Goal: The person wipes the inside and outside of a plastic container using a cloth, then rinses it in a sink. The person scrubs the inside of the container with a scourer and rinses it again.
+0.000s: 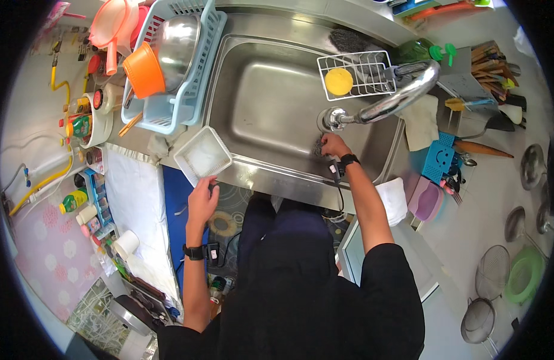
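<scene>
Over the front of the sink, my right hand (334,146) is closed on a dark grey steel wool scrubber (317,147), just below the faucet base. The scrubber is partly hidden by my fingers. My left hand (203,200) is at the near edge of a white plastic tray (203,154), which lies at the sink's front left corner and juts past the counter edge. Its fingertips meet the tray's rim; whether they grip it, I cannot tell. The stainless steel sink (272,99) shows a bare basin floor.
A light blue dish rack (205,67) at left holds a metal bowl (176,49) and an orange container (144,71). The chrome faucet (398,96) arches rightward near a white wire basket (357,95) with a yellow sponge (339,81). A white cloth (391,200) hangs at right.
</scene>
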{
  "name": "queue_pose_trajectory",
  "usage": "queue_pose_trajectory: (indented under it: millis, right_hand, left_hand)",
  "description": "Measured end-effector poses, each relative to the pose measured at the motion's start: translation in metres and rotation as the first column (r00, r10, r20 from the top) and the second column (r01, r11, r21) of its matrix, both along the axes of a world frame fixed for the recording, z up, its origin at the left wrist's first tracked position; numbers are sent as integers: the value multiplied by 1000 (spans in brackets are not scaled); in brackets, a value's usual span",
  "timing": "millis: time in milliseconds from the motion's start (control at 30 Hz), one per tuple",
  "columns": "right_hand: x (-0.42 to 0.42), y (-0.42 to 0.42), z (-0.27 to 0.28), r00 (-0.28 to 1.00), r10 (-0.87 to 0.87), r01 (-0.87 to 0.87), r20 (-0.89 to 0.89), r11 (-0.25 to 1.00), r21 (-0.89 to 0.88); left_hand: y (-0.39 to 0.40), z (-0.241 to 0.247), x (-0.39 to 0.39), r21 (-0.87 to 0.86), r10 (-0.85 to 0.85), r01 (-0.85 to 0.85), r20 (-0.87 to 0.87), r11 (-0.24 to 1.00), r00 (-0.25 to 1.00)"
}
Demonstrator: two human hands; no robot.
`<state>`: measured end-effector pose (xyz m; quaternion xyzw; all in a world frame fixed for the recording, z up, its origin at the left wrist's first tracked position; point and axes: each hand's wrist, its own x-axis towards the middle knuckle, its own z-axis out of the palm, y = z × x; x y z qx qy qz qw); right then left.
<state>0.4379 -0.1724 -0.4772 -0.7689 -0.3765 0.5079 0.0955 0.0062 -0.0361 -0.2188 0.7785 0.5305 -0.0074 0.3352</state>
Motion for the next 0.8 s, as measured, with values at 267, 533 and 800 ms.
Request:
queue_pose_trajectory:
  millis: [267,533,800]
  right_hand:
    - [-12,-22,24,976,146,-158,-161,985,-66]
    - [-30,-12,117,883,-142,-62,-448,910,-411]
    - [-1,-39,133,617,-452,471,-644,868,-158]
  left_hand:
    - [14,3,78,-22,-164,168,130,986,978]
    - [6,29,133,-96,-360,371,109,924,926]
    - [2,55,178,-160,-524,536,114,829,844]
